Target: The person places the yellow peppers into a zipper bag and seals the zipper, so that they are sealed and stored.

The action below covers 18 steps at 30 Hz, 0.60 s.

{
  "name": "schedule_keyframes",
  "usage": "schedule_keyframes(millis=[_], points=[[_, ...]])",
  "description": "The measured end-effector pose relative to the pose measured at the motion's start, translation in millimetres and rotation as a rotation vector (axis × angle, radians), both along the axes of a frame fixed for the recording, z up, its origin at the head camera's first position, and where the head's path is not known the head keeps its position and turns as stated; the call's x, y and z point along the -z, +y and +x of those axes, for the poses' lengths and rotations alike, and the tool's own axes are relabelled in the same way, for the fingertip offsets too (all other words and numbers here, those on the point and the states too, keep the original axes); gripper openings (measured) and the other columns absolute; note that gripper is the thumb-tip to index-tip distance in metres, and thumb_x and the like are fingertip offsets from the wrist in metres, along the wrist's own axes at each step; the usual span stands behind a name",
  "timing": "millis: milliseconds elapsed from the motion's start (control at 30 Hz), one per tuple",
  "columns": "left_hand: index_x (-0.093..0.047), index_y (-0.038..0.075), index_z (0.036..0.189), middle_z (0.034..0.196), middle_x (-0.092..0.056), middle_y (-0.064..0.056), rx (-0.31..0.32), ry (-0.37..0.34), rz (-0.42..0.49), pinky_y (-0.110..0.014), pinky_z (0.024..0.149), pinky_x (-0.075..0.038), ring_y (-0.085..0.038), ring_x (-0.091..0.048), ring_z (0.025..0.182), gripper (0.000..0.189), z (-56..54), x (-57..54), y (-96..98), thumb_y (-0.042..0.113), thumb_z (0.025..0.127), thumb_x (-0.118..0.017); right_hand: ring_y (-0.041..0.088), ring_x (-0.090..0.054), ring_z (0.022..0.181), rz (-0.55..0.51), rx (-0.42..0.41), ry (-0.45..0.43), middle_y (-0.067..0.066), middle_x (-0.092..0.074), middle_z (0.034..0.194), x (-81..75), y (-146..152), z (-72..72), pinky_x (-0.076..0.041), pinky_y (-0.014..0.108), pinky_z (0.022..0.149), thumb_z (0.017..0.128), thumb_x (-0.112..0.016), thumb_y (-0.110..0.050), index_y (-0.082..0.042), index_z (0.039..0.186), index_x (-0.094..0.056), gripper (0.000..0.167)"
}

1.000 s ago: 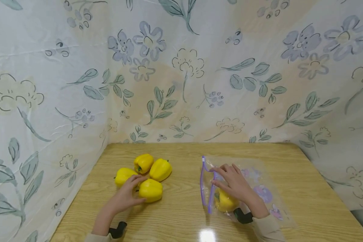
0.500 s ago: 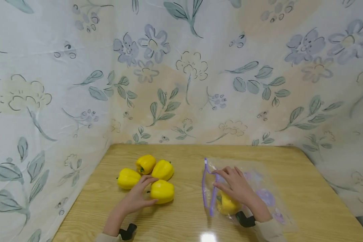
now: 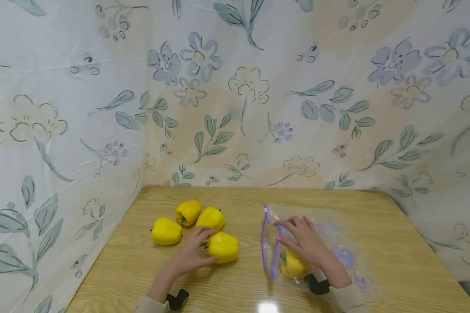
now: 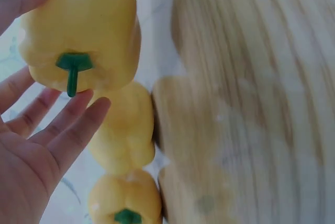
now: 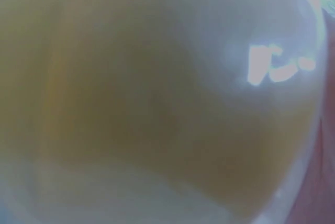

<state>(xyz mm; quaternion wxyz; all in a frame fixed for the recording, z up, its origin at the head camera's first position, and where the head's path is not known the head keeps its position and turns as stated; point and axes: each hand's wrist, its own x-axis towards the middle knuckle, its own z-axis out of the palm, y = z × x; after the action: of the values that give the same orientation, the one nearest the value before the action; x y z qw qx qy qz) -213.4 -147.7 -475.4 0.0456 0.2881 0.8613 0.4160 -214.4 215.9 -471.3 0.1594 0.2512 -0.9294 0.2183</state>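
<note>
A yellow bell pepper (image 3: 224, 248) (image 4: 84, 25) lies between the thumb and fingers of my left hand (image 3: 189, 256) (image 4: 31, 156), its green stem turned toward the palm. On the right, a clear zip bag (image 3: 342, 256) with a purple zip edge lies flat, its mouth spread open to the left. My right hand (image 3: 307, 243) pinches the upper rim of that mouth between thumb and fingers. Inside the bag, just under the right hand, sits another yellow pepper (image 3: 291, 264). Shiny plastic over a blurred yellow shape fills the right wrist view.
Three more yellow peppers stand at the left: one on the outside (image 3: 166, 231), one at the back (image 3: 189, 212), and one right behind the held pepper (image 3: 210, 218). A wooden table (image 3: 141, 278) carries everything, with a floral cloth (image 3: 258, 143) hanging behind and at the sides.
My left hand has moved to the right with the pepper, away from the other peppers and nearer the bag. My right hand keeps its place at the bag's mouth.
</note>
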Motion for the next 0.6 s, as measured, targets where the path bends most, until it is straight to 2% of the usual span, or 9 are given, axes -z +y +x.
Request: schedule_keyframes(millis=[100,267,433,600], points=[[-0.043,0.025,0.134,0.128,-0.038,0.001,0.005,-0.023,0.035,-0.031,0.094,-0.048,-0.018,-0.045,0.119,0.065,-1.6,3.3,6.4,0.037,0.079,-0.073,0.019,-0.050,0.098,0.001,0.003,-0.003,-0.007,-0.051,0.102,-0.5,0,0.2,-0.017,0.061,0.105,0.088,-0.058,-0.044,-0.029,0.125,-0.054,0.040],[-0.044,0.015,0.135,0.127,-0.041,-0.004,0.006,0.005,0.055,-0.032,0.090,-0.050,-0.021,-0.047,0.116,0.067,-2.8,8.0,18.3,0.038,0.078,-0.073,0.020,-0.051,0.098,0.007,0.010,-0.004,-0.006,-0.052,0.103,-1.6,-1,1.5,-0.016,0.061,0.106,0.088,-0.058,-0.044,-0.030,0.125,-0.054,0.040],[-0.045,0.013,0.134,0.131,-0.041,-0.010,-0.010,0.024,0.062,-0.036,0.091,-0.050,-0.025,-0.045,0.119,0.068,-2.7,7.4,31.0,0.040,0.078,-0.072,0.022,-0.052,0.098,0.026,0.032,0.012,-0.004,-0.053,0.103,-2.3,-2,2.1,-0.017,0.062,0.106,0.088,-0.058,-0.044,-0.029,0.125,-0.054,0.040],[-0.045,0.015,0.134,0.133,-0.040,-0.004,-0.041,0.066,0.019,-0.038,0.093,-0.049,-0.024,-0.043,0.122,0.069,-2.7,4.4,41.5,0.044,0.078,-0.071,0.022,-0.053,0.098,0.031,0.041,0.025,-0.002,-0.054,0.104,-3.2,-2,1.8,-0.018,0.062,0.105,0.088,-0.058,-0.044,-0.029,0.125,-0.054,0.040]])
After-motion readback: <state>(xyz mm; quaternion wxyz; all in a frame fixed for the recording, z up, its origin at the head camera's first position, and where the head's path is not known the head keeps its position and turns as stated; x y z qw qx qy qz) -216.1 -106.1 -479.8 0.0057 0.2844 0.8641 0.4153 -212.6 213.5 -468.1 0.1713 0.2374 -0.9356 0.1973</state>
